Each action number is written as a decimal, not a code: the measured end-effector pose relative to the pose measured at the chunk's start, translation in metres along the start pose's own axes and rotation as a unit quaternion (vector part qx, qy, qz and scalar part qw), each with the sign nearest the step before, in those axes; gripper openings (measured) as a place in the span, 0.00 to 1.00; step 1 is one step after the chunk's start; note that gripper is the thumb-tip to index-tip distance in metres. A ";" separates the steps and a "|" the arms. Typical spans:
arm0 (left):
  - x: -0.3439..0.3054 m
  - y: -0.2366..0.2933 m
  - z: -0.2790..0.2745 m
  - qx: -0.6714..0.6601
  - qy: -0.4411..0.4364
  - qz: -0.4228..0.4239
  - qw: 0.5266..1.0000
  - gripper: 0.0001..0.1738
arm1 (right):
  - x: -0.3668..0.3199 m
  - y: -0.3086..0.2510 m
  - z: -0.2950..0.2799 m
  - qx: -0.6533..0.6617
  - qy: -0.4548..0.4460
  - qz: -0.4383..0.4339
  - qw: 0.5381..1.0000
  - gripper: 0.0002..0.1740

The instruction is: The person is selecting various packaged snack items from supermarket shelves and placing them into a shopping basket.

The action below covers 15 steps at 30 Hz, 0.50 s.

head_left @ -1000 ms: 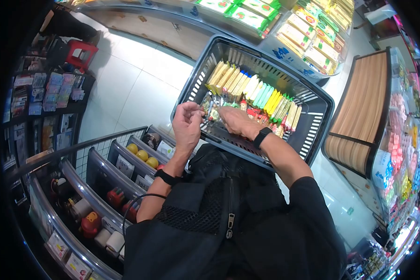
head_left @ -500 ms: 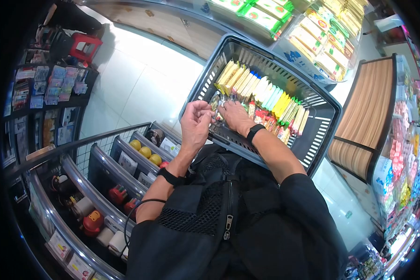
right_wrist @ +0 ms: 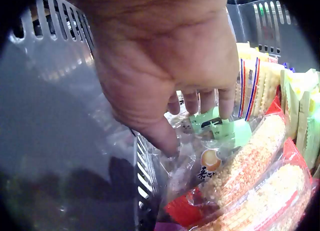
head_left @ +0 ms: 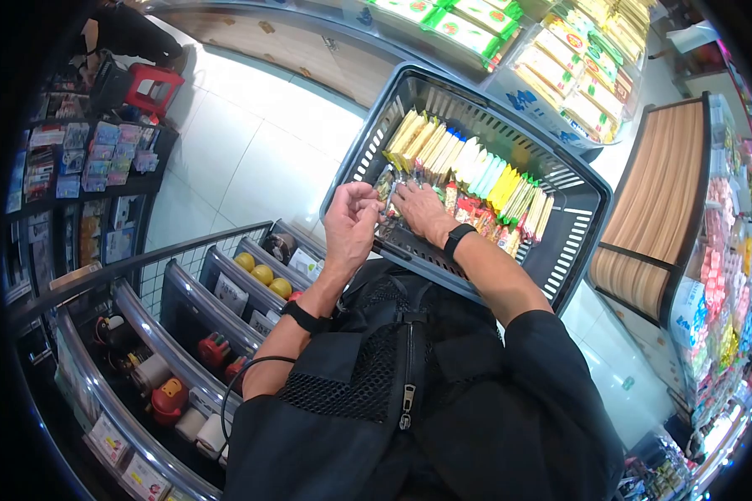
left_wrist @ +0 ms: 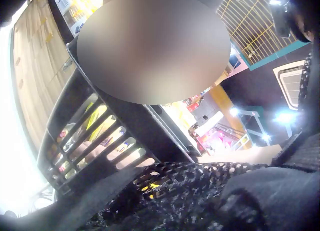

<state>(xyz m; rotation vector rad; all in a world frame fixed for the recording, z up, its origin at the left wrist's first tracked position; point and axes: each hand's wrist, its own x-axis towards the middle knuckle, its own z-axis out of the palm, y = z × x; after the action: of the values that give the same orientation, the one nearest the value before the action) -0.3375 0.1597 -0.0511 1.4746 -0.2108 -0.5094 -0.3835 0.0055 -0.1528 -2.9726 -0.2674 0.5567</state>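
In the head view, a dark grey shopping basket (head_left: 583,219) holds a row of wrapped snack bars (head_left: 481,171). My right hand (head_left: 426,210) reaches down inside it. In the right wrist view, its extended fingertips and thumb touch clear-wrapped snack packets (right_wrist: 187,158) beside a light green wrapper (right_wrist: 240,133). Red-ended clear packets of nut-coated bars (right_wrist: 250,156) lie near the thumb. My left hand (head_left: 353,220) is at the basket's near left side, its fingers curled and thumb tip close to the index finger. I cannot tell whether it pinches a packet.
A bin rack (head_left: 134,313) with toys and yellow balls (head_left: 261,274) stands at lower left. Beyond the basket is a display of packaged snacks (head_left: 576,75). A wood-sided shelf (head_left: 647,192) stands right. A red stool (head_left: 154,90) and another person (head_left: 134,37) are at far left.
Since a second ago, the basket and both hands have shifted slightly right in the head view. My right hand's fingers have spread lower onto the packets, then stayed almost still.
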 end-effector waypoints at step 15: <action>0.035 0.009 -0.003 0.146 -0.058 -0.188 0.970 0.32 | 0.006 -0.008 -0.007 -0.027 -0.043 0.023 0.998 0.22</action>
<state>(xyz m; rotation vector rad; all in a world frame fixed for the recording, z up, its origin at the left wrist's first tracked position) -0.3036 0.1469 -0.0490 1.7859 -0.1000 -0.9021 -0.3770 0.0139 -0.1470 -3.0170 -0.2251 0.6949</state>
